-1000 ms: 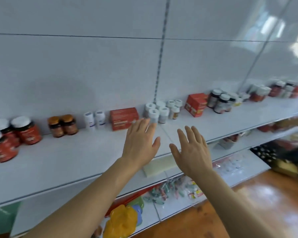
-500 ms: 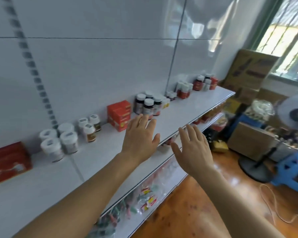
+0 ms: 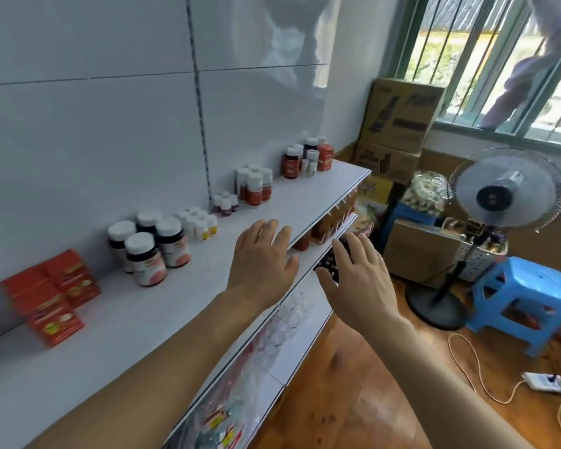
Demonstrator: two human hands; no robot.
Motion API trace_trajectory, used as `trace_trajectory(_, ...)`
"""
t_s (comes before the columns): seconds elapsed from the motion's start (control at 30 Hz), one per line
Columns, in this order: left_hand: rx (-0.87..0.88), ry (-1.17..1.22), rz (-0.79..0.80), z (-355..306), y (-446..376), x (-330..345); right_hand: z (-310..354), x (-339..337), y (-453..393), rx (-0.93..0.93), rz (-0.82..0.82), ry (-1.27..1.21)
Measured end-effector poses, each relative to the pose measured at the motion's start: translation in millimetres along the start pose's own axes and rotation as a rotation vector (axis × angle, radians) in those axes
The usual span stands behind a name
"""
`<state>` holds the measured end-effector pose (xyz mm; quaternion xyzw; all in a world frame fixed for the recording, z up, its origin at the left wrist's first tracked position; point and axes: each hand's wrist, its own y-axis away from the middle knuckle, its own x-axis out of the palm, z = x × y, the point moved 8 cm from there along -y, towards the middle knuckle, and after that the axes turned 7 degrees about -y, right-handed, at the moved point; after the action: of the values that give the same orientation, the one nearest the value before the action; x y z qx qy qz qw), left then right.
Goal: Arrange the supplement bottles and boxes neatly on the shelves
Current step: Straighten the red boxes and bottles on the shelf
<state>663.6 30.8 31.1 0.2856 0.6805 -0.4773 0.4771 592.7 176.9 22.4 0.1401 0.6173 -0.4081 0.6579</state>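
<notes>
A white shelf (image 3: 308, 202) runs away to the right along the wall. Red boxes (image 3: 51, 298) lie at its left. Dark bottles with white caps (image 3: 149, 247) stand beside them, then small white bottles (image 3: 198, 222), tiny purple-labelled bottles (image 3: 224, 204), red-labelled white bottles (image 3: 254, 186) and red bottles (image 3: 305, 158) at the far end. My left hand (image 3: 262, 264) hovers flat over the shelf's front edge, holding nothing. My right hand (image 3: 358, 280) is spread in the air just off the shelf, also empty.
Lower shelves (image 3: 305, 335) hold packets and small white bottles. To the right stand a fan (image 3: 506, 192), a blue stool (image 3: 522, 299), stacked cardboard boxes (image 3: 399, 124) and a power strip (image 3: 551, 382) with its cable on the wooden floor. A barred window (image 3: 486, 59) is behind.
The view has swung right along the shelf, bringing its far end, the fan and stool into sight. Both hands stay raised and spread, empty.
</notes>
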Motion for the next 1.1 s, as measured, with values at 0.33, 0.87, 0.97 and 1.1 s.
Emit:
trace_trajectory(0.33,-0.121,-0.008,0.033,-66,-145,76,-148,15,-145,-0.071,0.034,-0.031)
trace_trajectory(0.87,-0.253,0.045,0.039,-45,-410,211,-242,113,-423,-0.234,0.167,-0.020)
trace_trajectory(0.97,-0.262,0.058,0.063,-43,-445,232,-257,132,-466,-0.249,0.194,-0.044)
trace_trajectory(1.1,-0.313,0.055,0.052,-32,-490,259,-273,159,-526,-0.302,0.199,-0.081)
